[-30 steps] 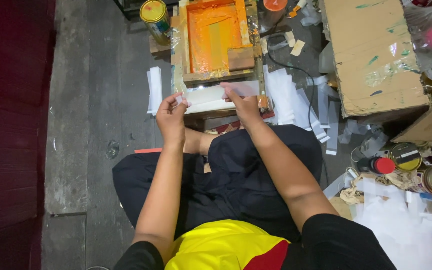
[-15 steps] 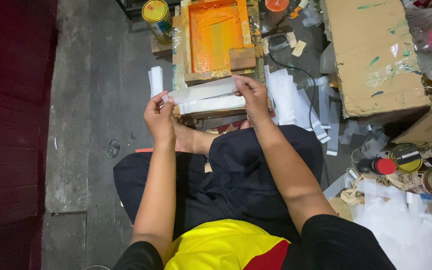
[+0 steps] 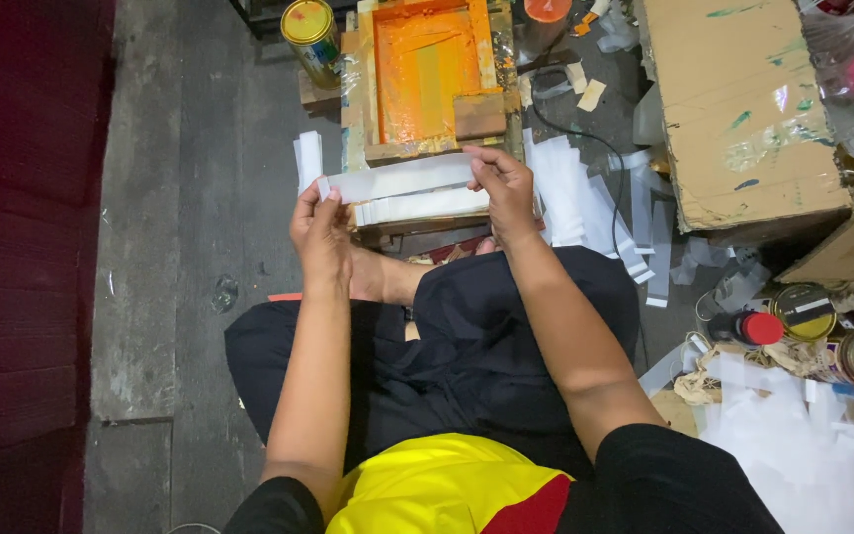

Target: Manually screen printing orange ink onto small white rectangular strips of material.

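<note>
I sit cross-legged on the floor, looking down at my lap. Between both hands I hold a long white paper strip (image 3: 402, 182) level above my knees. My left hand (image 3: 320, 234) pinches its left end and my right hand (image 3: 502, 190) pinches its right end. Just under the strip lies a stack of similar white strips (image 3: 417, 207) on a low wooden stand. Beyond it rests a wooden screen-printing frame (image 3: 425, 74) coated in orange ink, with a small wooden block (image 3: 479, 116) on its near right corner.
A yellow-lidded can (image 3: 310, 35) stands left of the frame. More white strips (image 3: 585, 203) litter the floor to the right, beside a large cardboard box (image 3: 738, 109). Cans and a red-capped bottle (image 3: 746, 327) crowd the right edge. A dark red wall (image 3: 22, 247) runs along the left.
Both hands have lifted one white strip off the stack and drawn it towards me, and they now hold it stretched level above the pile.
</note>
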